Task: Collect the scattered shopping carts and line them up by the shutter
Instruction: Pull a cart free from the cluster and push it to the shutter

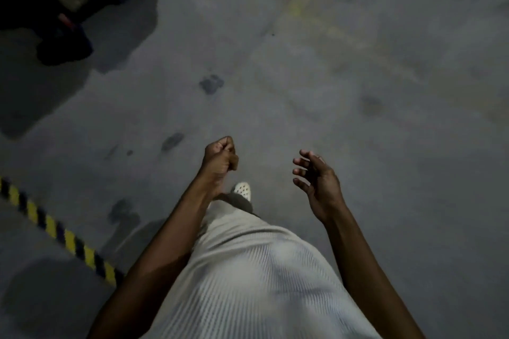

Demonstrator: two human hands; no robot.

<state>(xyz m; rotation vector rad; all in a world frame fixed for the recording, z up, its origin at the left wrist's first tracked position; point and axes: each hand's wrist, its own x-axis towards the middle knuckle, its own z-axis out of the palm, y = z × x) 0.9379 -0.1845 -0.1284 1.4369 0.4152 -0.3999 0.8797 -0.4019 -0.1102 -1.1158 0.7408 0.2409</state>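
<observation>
Single head-worn view, looking steeply down past the torso, concrete floor [303, 77] near

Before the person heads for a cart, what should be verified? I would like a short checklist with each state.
1. Left hand free: ok, a fist holding nothing.
2. Right hand free: ok, open, empty.
3. Floor ahead passable: ok, only dark stains.
4. Striped strip clear of the shoe: ok, off to the left.
5. Cart in view: cannot tell, dark shapes top left unclear.
6. Shutter in view: not ok, none shows.
</observation>
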